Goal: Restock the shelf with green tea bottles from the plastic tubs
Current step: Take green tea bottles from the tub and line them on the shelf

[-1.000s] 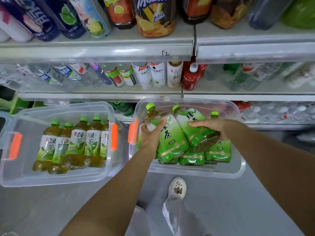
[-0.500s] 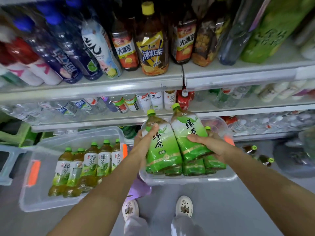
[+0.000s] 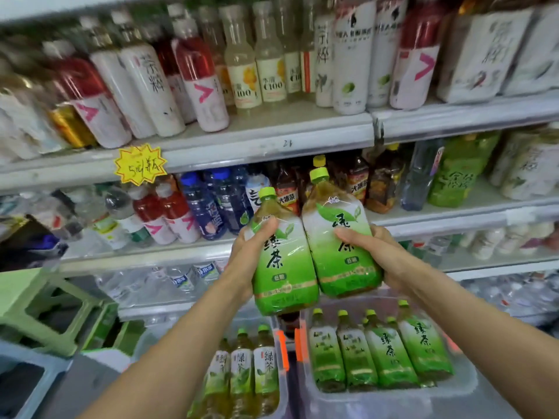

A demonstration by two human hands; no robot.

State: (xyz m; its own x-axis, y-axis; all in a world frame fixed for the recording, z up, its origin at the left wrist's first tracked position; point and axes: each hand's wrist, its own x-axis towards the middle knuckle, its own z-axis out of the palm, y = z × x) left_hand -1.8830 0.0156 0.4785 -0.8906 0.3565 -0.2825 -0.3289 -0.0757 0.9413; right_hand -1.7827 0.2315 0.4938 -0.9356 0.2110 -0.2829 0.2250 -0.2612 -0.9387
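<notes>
Two loads are carried. One green tea bottle (image 3: 282,267) is clasped round its body by the left hand (image 3: 246,261), and a second green tea bottle (image 3: 338,249) by the right hand (image 3: 379,255). The bottles touch, tilted slightly, in front of the shelf (image 3: 438,220) and above the plastic tubs (image 3: 464,379). Each bottle should be brought upright and seated base-first, label outward. One is best set down fully before the other is let go. Neighbouring stock should not be nudged.

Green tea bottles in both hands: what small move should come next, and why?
Probably carry the held bottles forward and right, toward the green bottles on the middle shelf: left hand and right hand each grip one, above the tubs.
</notes>
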